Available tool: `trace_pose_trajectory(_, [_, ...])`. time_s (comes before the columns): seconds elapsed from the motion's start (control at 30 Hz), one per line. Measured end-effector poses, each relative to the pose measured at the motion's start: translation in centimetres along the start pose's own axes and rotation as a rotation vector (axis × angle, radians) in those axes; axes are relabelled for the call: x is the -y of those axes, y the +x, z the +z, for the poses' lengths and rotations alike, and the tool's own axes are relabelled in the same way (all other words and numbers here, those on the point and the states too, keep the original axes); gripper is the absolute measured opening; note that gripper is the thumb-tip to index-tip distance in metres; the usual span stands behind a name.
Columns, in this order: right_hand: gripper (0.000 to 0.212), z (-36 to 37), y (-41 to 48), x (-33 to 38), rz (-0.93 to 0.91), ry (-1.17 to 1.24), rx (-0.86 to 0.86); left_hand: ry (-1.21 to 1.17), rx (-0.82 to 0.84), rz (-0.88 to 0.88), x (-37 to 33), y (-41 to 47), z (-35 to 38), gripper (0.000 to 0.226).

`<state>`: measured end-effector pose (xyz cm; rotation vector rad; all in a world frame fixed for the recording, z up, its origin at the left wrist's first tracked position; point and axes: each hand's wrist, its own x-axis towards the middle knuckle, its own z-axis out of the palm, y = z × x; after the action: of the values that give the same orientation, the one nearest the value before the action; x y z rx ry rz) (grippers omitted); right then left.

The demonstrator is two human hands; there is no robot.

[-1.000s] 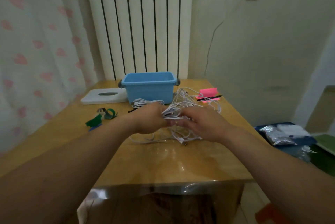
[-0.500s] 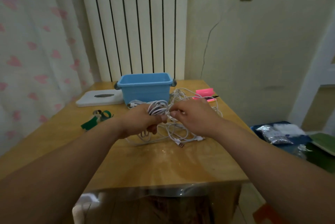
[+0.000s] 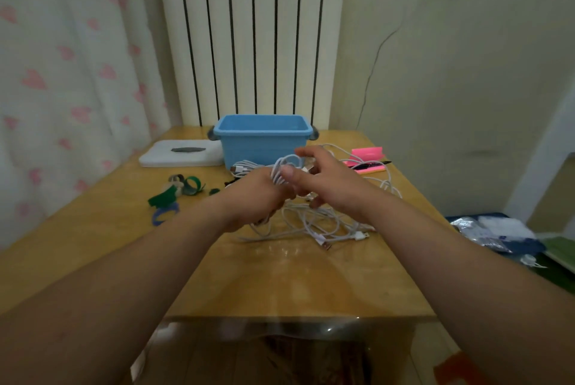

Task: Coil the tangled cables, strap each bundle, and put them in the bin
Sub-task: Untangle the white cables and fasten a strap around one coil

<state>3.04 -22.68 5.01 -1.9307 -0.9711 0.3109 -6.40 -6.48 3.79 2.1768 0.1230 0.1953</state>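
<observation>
Blue bin (image 3: 259, 145) sits at the far side of the surface (image 3: 280, 285), open top; inside can't be seen from this angle. White lid (image 3: 182, 156) lies flat just left of it. Pink holder (image 3: 367, 156) w/ a dark pen sits right of the bin, near the right edge.

Near half of the surface is bare up to the front edge. Green and blue straps (image 3: 174, 194) lie loose on the left side, apart from the cables. Right edge runs close beside the cable tangle (image 3: 314, 222); beyond it, lower, a dark tray w/ bags (image 3: 494, 233).

Left hand (image 3: 255, 194) is fisted, grip closed around a white coil (image 3: 284, 171) whose loops stick up above the knuckles, in front of the bin. Right hand (image 3: 329, 180) is just beside it, thumb by the loops, fingers spread and curved over the coil; grip loose, can't tell if it pinches a strand. Rest of the white cables lie tangled on the surface under both hands, plugs trailing toward the front right.
</observation>
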Motion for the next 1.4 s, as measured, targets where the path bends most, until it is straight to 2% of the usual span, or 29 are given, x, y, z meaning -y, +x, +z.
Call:
trace_pose_trajectory(0.1, [0.056, 1.1, 1.3, 0.7, -0.067, -0.156, -0.099, 0.142, -0.03, 0.122, -0.7, 0.2, 0.4, 0.02])
trace_pose_trajectory(0.17, [0.052, 1.6, 2.4, 0.6, -0.091, -0.19, -0.206, 0.109, -0.025, 0.178, -0.6, 0.5, 0.3, 0.014])
trace_pose_trajectory(0.27, [0.047, 2.3, 3.6, -0.2, -0.161, -0.156, -0.328, 0.091, -0.052, 0.153, -0.1, 1.1, -0.3, 0.012])
trace_pose_trajectory(0.37, [0.035, 2.6, 5.0, -0.8, -0.181, -0.075, -0.416, 0.148, -0.17, 0.09, 0.7, 1.8, -0.8, 0.051])
trace_pose_trajectory(0.43, [0.028, 2.8, 6.1, -1.1, -0.201, -0.06, -0.435, 0.192, -0.206, 0.094, 1.4, 2.5, -1.1, 0.06])
trace_pose_trajectory(0.57, [0.019, 3.3, 8.5, -1.7, -0.208, -0.063, -0.536, 0.205, -0.227, 0.154, 2.5, 3.8, -1.4, 0.051])
trace_pose_trajectory(0.7, [0.017, 3.9, 10.9, -2.6, -0.203, -0.05, -0.69, 0.455, -0.363, 0.178, 4.2, 5.3, -1.0, 0.027])
trace_pose_trajectory(0.83, [0.02, 4.6, 11.8, -3.6, -0.191, -0.036, -0.671, 0.595, -0.397, 0.19, 5.6, 6.1, -0.4, 0.03])
trace_pose_trajectory(1.0, [0.039, 4.2, 10.1, -4.0, -0.185, 0.251, -0.455, 0.425, -0.366, 0.204, 6.0, 5.7, -0.1, 0.029])
trace_pose_trajectory(1.2, [0.036, 4.9, 10.8, -3.6, -0.22, -0.074, -0.589, 0.436, -0.251, 0.195, 5.6, 5.1, -0.3, 0.025])
trace_pose_trajectory(1.33, [0.038, 5.2, 10.1, -3.1, -0.242, -0.097, -0.614, 0.58, -0.253, 0.19, 5.6, 5.0, -0.9, 0.025])
trace_pose_trajectory(1.4, [0.039, 5.3, 9.7, -2.7, -0.261, -0.025, -0.593, 0.515, -0.276, 0.189, 5.7, 5.0, -1.4, 0.024])
